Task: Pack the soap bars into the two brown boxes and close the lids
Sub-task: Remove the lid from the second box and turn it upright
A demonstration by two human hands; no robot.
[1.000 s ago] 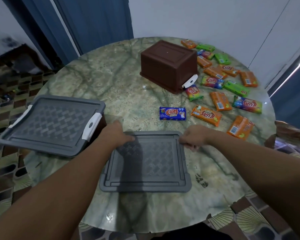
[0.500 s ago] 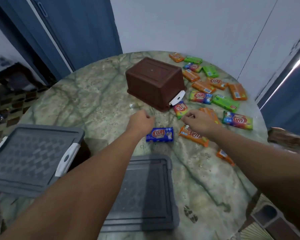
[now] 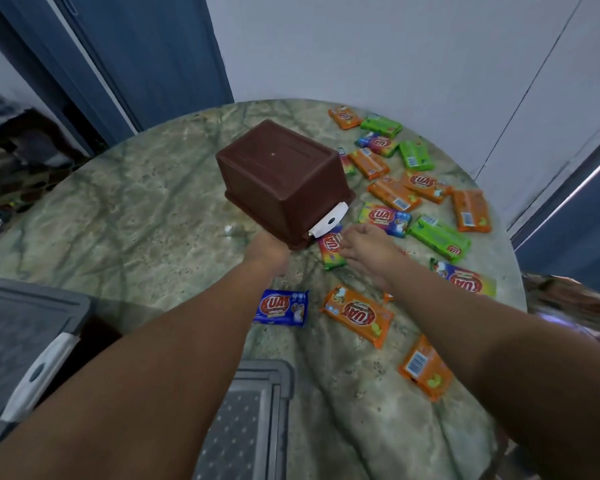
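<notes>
A brown box (image 3: 284, 181) stands upside down in the middle of the round table, with a white latch (image 3: 329, 221) on its near right side. My left hand (image 3: 269, 252) is at the box's near rim, its fingers hidden behind the back of the hand. My right hand (image 3: 368, 251) reaches toward the latch with relaxed fingers, hovering over a rainbow soap bar (image 3: 331, 249). A blue soap bar (image 3: 281, 308) and an orange soap bar (image 3: 357, 313) lie nearer me. Several more bars (image 3: 440, 237) are scattered to the right. A loose grey lid (image 3: 250, 420) lies at the table's near edge.
A second box with a grey lid (image 3: 21, 341) and white latch sits at the left edge. The marble table (image 3: 136, 216) is bare on its left half. Blue doors and a white wall stand behind the table.
Both hands left the grey lid and moved forward across the table to the upturned brown box. The view has shifted forward, so the lid now sits at the bottom of the frame.
</notes>
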